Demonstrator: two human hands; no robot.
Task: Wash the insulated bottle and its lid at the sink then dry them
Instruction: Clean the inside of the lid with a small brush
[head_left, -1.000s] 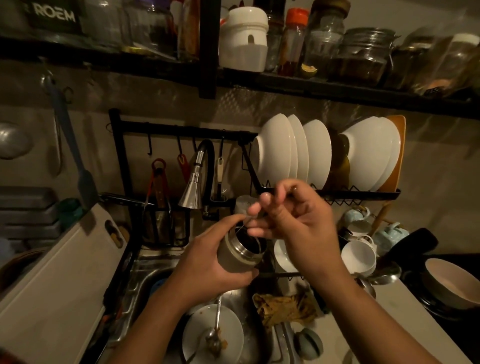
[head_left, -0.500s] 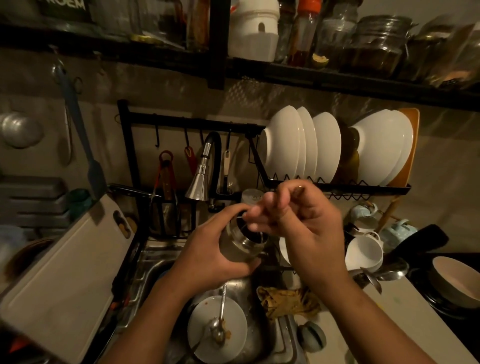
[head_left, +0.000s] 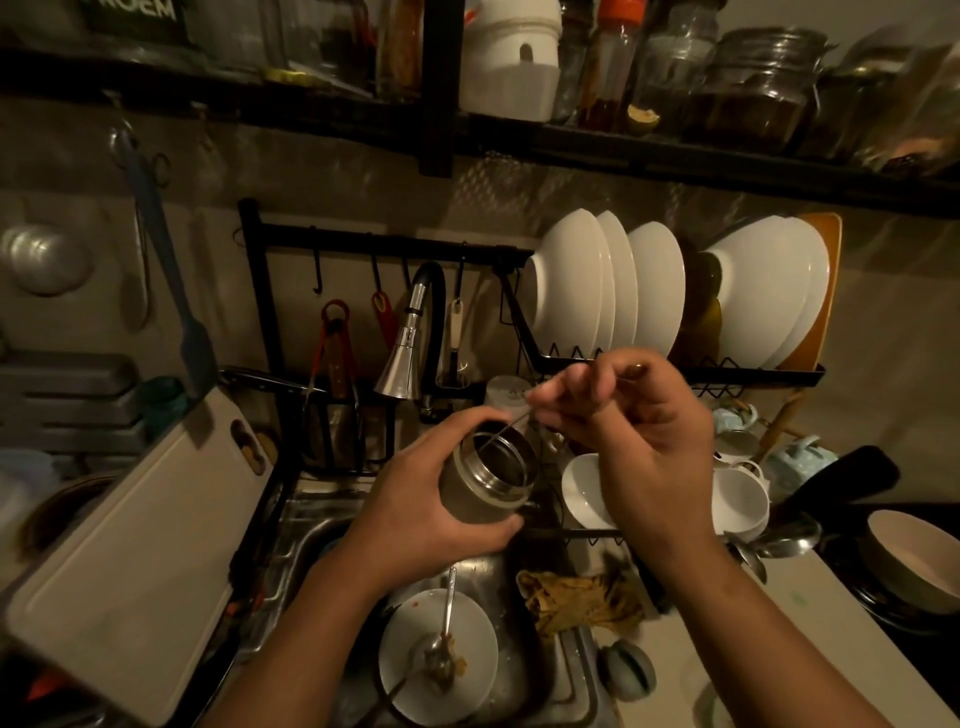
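The insulated bottle (head_left: 485, 480) is held in the air over the sink (head_left: 311, 525), its open mouth tilted up and to the right. The room around it is narrow: the faucet (head_left: 400, 364) hangs just behind and to the left, a low wire rack of white cups (head_left: 737, 499) sits close on the right, and below lies a dirty plate (head_left: 441, 657) with a spoon on it. A pale cutting board (head_left: 130, 561) leans at the left, its edge reaching toward the sink's rim, and a crumpled rag (head_left: 576, 603) lies at the counter (head_left: 831, 654) edge. The left hand (head_left: 431, 504) comes up from below, its fingers and thumb wrapped round the bottle's body. The right hand (head_left: 644, 447) is raised just above and right of the mouth, wrist bent, fingers curled and pinching a thin metal rod (head_left: 511, 427) that slants down into the opening
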